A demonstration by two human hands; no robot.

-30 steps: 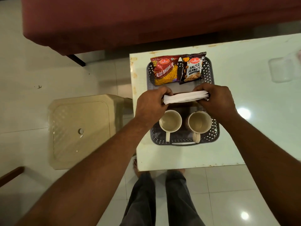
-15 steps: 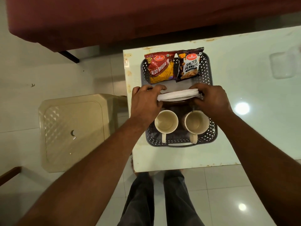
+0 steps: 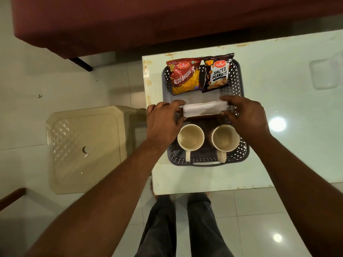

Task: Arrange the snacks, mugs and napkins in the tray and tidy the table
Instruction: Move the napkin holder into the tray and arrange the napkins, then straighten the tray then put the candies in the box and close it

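A grey perforated tray [image 3: 239,84] sits near the left end of the pale table [image 3: 278,164]. At its far end lie a red Aloo Bhujia packet [image 3: 184,76] and a dark Salted Peanuts packet [image 3: 218,73], side by side. Two cream mugs stand at the near end, the left mug [image 3: 190,139] and the right mug [image 3: 225,139], handles toward me. A folded stack of white napkins [image 3: 205,108] is in the tray's middle. My left hand [image 3: 163,121] pinches its left end and my right hand [image 3: 245,115] pinches its right end.
A clear plastic container [image 3: 324,74] lies on the table at the far right. A beige plastic stool [image 3: 85,147] stands left of the table. A maroon sofa [image 3: 130,21] runs along the far side. My legs [image 3: 181,225] are below the table's near edge.
The napkin stack has dropped lower into the tray's middle and now lies flatter, both hands still on its ends. The camera view has shifted slightly.
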